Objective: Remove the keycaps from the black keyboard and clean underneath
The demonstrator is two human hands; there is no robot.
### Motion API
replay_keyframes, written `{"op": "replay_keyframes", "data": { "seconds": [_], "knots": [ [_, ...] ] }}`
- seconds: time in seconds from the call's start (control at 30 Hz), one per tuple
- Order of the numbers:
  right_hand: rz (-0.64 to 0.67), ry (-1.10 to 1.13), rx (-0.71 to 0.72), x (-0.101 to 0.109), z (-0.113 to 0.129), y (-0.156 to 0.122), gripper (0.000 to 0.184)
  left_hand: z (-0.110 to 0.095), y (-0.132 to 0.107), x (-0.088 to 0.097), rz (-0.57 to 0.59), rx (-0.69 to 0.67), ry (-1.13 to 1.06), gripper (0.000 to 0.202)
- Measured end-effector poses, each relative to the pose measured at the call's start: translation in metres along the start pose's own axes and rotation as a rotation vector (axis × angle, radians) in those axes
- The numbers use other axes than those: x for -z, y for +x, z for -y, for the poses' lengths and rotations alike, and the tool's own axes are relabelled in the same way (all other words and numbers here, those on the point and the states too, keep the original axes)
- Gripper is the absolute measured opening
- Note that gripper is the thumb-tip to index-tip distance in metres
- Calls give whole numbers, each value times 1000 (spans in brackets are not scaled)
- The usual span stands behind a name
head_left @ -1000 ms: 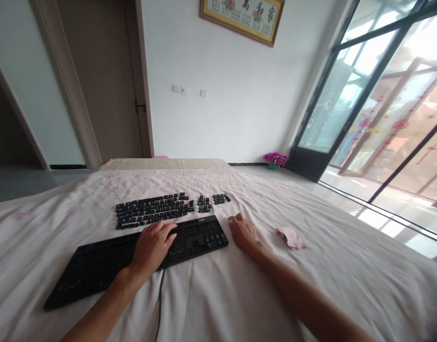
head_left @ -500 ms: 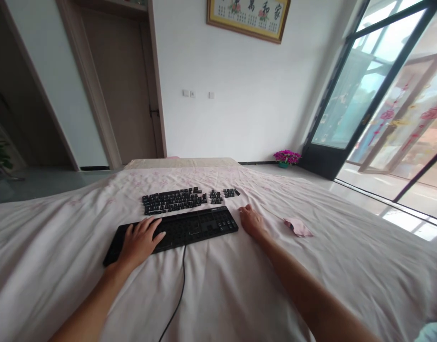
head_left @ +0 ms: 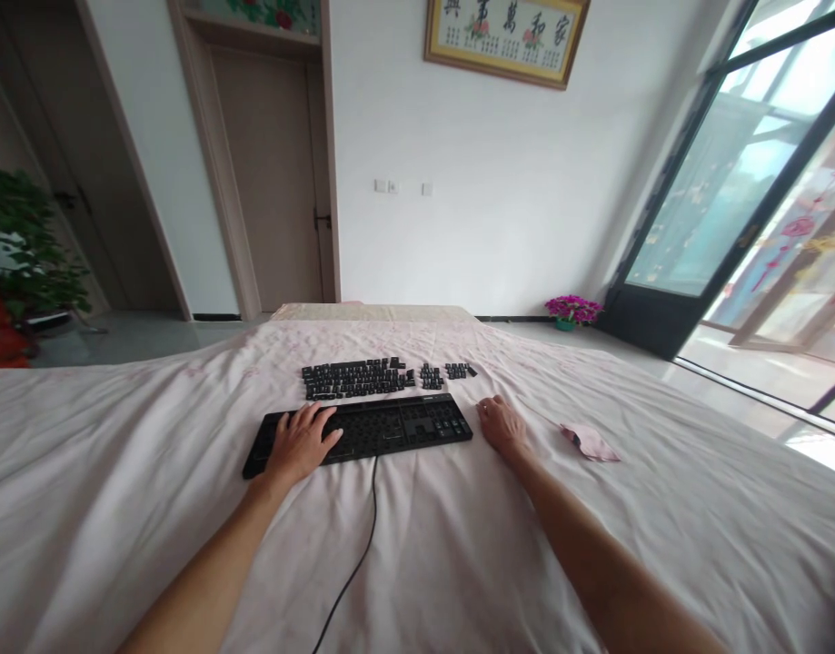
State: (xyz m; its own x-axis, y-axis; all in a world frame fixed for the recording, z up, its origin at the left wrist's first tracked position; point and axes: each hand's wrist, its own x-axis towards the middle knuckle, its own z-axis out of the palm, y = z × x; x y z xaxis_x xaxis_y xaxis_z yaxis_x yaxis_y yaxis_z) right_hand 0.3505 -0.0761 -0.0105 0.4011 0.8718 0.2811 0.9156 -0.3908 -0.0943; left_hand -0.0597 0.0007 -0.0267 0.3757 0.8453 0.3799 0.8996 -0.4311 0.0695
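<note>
A black keyboard (head_left: 390, 425) lies on the bedsheet, most of its key positions bare, with some keycaps still seated at its right end. My left hand (head_left: 304, 440) rests on the keyboard's left part, its fingers spread flat. Just past the keyboard's right end, my right hand (head_left: 504, 424) lies low on the sheet. Its fingers are curled together, and whatever they hold, if anything, is hidden. Behind the keyboard, loose black keycaps (head_left: 355, 379) are laid out in rows. Smaller keycap groups sit to their right, one a number of caps (head_left: 432, 376) in a block.
A pink cloth (head_left: 592, 442) lies right of my right hand. The keyboard's black cable (head_left: 362, 554) runs toward me over the wrinkled sheet (head_left: 431, 536). Beyond the bed are a door (head_left: 271, 182), a pot of magenta flowers (head_left: 572, 310) and a glass door (head_left: 690, 200).
The camera view has turned left, so everything appears farther right and a leafy plant shows at the left. Both hands keep about the same places beside and on the keyboard.
</note>
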Motion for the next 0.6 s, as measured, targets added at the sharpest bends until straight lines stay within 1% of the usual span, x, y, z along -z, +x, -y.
{"op": "replay_keyframes", "data": {
  "seconds": [0.1,0.27,0.33,0.4,0.43,0.5,0.57,0.6],
  "knots": [
    [-34,-21,6,3,0,-3,41,-1,0,2,-3,1,-1,46],
    [-103,-66,59,6,2,-8,40,-1,-2,0,-9,-5,8,46],
    [-112,-74,81,9,3,-9,39,-1,-2,0,-5,1,7,45],
    [-98,-47,92,14,3,-7,39,-2,1,5,17,11,0,45],
    [-89,-16,107,17,3,-4,39,-2,4,8,43,15,-10,45],
    [-57,93,133,25,3,2,39,-4,12,19,132,27,-35,43],
    [-19,201,154,33,4,11,41,-12,24,30,259,76,-48,41],
    [-3,250,158,36,5,15,42,-19,30,35,271,97,-42,39]
  ]
}}
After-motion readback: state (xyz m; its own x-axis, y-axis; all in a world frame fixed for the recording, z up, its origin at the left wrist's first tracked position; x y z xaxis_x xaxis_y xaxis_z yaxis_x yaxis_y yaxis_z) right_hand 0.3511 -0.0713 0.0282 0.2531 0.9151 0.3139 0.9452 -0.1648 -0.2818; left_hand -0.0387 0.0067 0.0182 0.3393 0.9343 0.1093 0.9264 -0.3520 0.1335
